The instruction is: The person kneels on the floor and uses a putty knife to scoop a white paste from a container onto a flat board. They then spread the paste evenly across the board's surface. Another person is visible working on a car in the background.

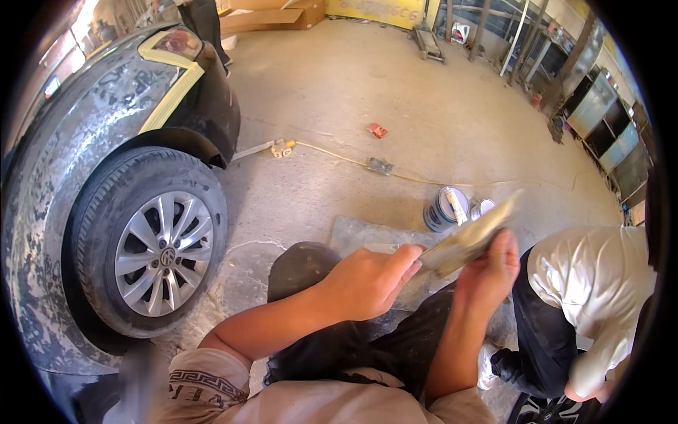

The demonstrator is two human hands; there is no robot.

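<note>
In front of my knees, my right hand [492, 272] grips a flat, thin board [474, 234] smeared yellowish and grey, tilted up and blurred by motion. My left hand [371, 281] is closed, thumb and fingers pinched together at the board's left edge. A thin greyish edge shows at its fingertips; what it holds cannot be made out. Just beyond the board stands a blue-grey tin [439, 214] with a whitish tube [455, 205] lying across its lid. A smaller white-topped tin [483, 208] is beside it, partly hidden by the board.
On the left is a car's sanded, patchy grey fender [92, 106] with yellow masking tape [173, 95] and a wheel [166, 240]. A yellow cable [339, 153] crosses the concrete floor past a red wrapper [377, 131]. Close on the right crouches another person [590, 297] in a light shirt.
</note>
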